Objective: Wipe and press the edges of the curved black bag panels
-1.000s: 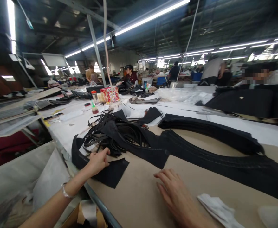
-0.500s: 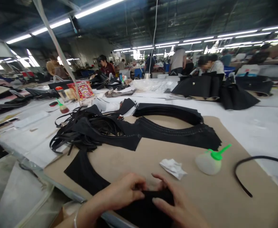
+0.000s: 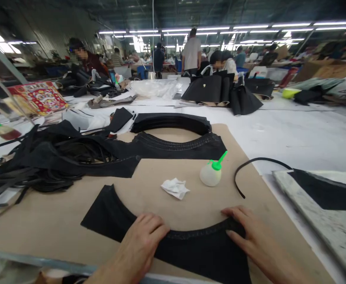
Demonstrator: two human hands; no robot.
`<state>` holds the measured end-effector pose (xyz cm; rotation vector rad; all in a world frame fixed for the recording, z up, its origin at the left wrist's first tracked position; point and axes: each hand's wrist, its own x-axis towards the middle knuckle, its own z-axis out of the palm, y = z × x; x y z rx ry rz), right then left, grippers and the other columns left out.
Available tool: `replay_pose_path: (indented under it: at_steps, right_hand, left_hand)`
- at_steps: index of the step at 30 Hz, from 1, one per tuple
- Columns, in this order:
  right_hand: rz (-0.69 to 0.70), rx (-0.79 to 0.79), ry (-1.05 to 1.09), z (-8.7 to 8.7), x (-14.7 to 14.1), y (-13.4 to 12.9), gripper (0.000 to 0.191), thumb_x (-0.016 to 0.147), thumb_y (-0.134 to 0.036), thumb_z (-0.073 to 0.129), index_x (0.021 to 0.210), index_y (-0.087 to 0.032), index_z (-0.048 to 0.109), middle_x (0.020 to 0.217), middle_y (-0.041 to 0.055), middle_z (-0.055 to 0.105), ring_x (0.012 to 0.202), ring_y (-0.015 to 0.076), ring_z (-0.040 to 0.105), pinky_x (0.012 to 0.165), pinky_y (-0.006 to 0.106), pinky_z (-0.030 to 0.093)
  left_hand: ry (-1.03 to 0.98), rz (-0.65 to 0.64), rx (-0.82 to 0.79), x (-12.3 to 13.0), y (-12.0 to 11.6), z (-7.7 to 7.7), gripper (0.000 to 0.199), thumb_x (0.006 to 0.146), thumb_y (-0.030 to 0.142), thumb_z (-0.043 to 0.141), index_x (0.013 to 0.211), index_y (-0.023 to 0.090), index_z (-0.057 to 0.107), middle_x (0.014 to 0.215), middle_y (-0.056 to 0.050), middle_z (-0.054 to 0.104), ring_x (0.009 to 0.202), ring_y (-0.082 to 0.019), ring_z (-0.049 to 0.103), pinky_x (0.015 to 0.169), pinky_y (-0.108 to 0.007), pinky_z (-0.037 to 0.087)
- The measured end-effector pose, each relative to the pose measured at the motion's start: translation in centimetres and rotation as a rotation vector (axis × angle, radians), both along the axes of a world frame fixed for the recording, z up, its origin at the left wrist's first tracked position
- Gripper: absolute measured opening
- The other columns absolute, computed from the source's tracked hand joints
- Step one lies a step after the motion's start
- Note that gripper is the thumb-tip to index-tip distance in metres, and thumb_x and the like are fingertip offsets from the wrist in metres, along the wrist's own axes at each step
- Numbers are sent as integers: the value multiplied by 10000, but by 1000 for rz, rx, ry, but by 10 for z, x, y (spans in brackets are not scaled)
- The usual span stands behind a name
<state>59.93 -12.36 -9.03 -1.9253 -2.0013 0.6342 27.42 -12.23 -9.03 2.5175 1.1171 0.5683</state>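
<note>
A curved black fabric piece (image 3: 202,252) lies on the brown board (image 3: 149,205) at the near edge, its inner curve facing away. My left hand (image 3: 144,240) presses on the middle of that curve, fingers together over the edge. At the right end, my right hand (image 3: 246,232) has the piece between thumb and fingers. Beyond them are a crumpled white tissue (image 3: 175,188) and a squeeze bottle with a green spout (image 3: 211,173).
Black pieces (image 3: 178,146) and a heap of black strips (image 3: 63,154) lie farther back. A thin black cord (image 3: 258,159) curves at right beside a stained slab (image 3: 317,221). Several people work in the background beyond black bags (image 3: 205,88).
The view has turned right, bringing the slab into sight. My hands have moved apart along the black piece, whose right part now lies spread out with its curve visible.
</note>
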Motion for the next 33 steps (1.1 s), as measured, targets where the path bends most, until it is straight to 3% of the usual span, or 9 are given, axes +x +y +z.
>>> replay_pose_path:
  at_steps: [4, 8, 11, 15, 17, 21, 23, 26, 33]
  right_hand:
    - [130, 146, -73, 19, -24, 13, 343, 898, -227, 361, 1138, -248, 605, 1178, 92, 594, 1100, 270, 564, 922, 479, 448]
    - [305, 64, 35, 24, -80, 40, 342, 976, -284, 398, 1307, -237, 476, 1225, 98, 543, 1043, 226, 594, 903, 391, 484]
    - [387, 84, -26, 13, -116, 60, 342, 945, -216, 488, 1287, -214, 495, 1206, 111, 539, 1041, 251, 584, 890, 396, 480]
    - [410, 94, -32, 1, -129, 74, 202, 923, -88, 422, 973, -172, 599, 998, 88, 582, 862, 215, 594, 781, 350, 476]
    - [398, 96, 6, 4, -125, 72, 185, 933, -102, 411, 930, -180, 579, 942, 63, 579, 811, 184, 586, 746, 316, 464]
    - [341, 29, 277, 18, -114, 59, 98, 931, -184, 455, 896, -208, 544, 1072, 42, 577, 793, 136, 566, 754, 281, 446]
    - [328, -101, 373, 25, -115, 52, 88, 920, -224, 477, 853, -214, 534, 971, 15, 599, 746, 135, 550, 707, 273, 434]
    - [353, -209, 333, 31, -127, 44, 111, 922, -221, 469, 819, -222, 511, 693, -40, 539, 648, 141, 505, 599, 261, 378]
    - [668, -4, 267, 22, -187, 37, 203, 935, -82, 434, 1027, -212, 561, 965, 34, 593, 890, 184, 569, 798, 324, 460]
  left_hand:
    - [-22, -68, 328, 1, -11, -10, 334, 924, 75, 325, 1093, 118, 610, 946, -97, 662, 830, -204, 578, 757, -341, 484]
    - [2, -69, 421, 2, -13, -9, 347, 917, 61, 320, 1098, 88, 615, 972, -120, 674, 873, -208, 603, 768, -339, 514]
    - [42, -73, 398, 1, -17, -13, 359, 898, 79, 335, 1129, 69, 610, 993, -141, 676, 907, -224, 617, 777, -355, 542]
    - [82, -61, 353, -3, -23, -22, 389, 868, 73, 373, 1192, 62, 587, 1060, -153, 671, 984, -243, 616, 829, -377, 555]
    - [9, -31, 316, -7, -25, -24, 388, 866, 61, 380, 1196, 73, 586, 1076, -151, 659, 1010, -243, 604, 846, -377, 552]
    - [-175, 129, 209, -24, -26, -21, 360, 888, 16, 395, 1179, 101, 589, 1105, -146, 624, 1043, -210, 571, 883, -336, 536]
    - [-206, 229, 201, -37, -25, -20, 343, 904, 6, 408, 1166, 122, 596, 1105, -133, 619, 1044, -195, 563, 892, -322, 532]
    - [-179, 300, 222, -55, -21, -19, 338, 914, 7, 420, 1164, 146, 599, 1104, -114, 625, 1050, -193, 560, 900, -329, 535]
    - [-47, 236, 187, -69, -16, -22, 351, 914, 31, 384, 1172, 136, 598, 1086, -109, 646, 1020, -209, 586, 886, -371, 561]
